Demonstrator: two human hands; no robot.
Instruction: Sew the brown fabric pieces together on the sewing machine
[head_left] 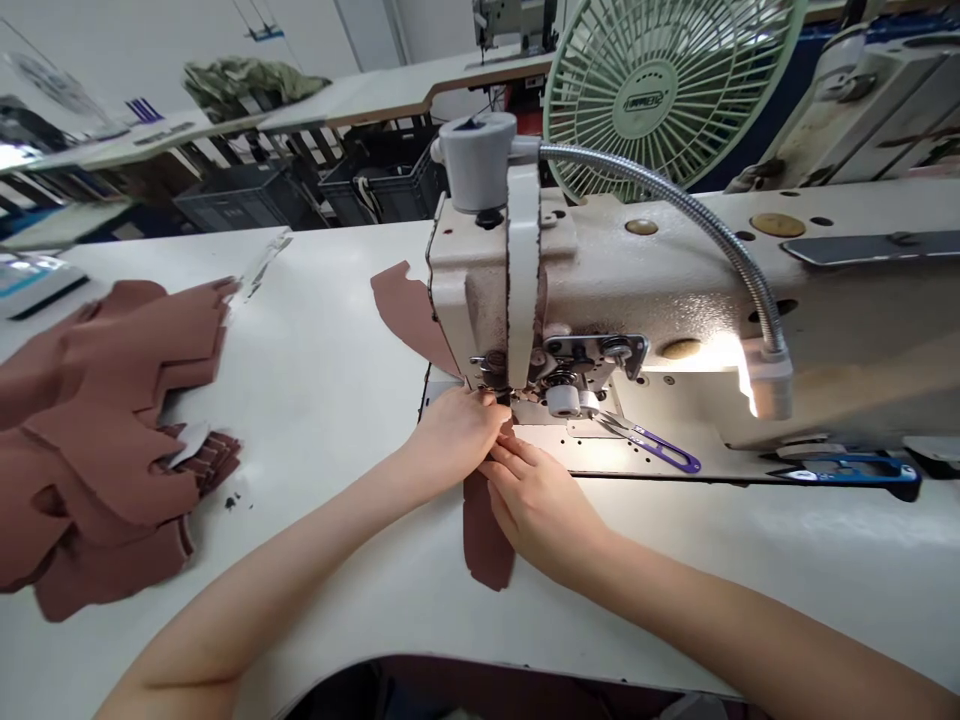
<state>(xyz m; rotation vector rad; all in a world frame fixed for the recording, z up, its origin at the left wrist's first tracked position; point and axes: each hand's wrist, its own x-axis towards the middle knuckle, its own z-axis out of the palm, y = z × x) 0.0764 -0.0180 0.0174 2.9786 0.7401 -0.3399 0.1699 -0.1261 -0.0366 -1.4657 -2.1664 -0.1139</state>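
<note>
A reddish-brown fabric piece (487,540) lies under the head of a sewing machine (480,290), its near end hanging toward me on the white table. My left hand (454,440) is close to the needle area, its fingers bent and pressed together on the fabric; the fingertips are partly hidden. Just to its right, my right hand (551,510) rests with fingers stretched out over the same strip, the tips near my left thumb. Behind the machine head, another part of brown fabric (409,305) shows on the table; whether it joins the strip is hidden.
Purple thread snips (660,447) lie on the machine bed, with blue snips (847,468) farther right. Stacked brown fabric pieces (112,430) cover the table's left side. A gooseneck lamp (769,380) lights the bed. A green fan (660,100) stands behind, near grey crates (240,195).
</note>
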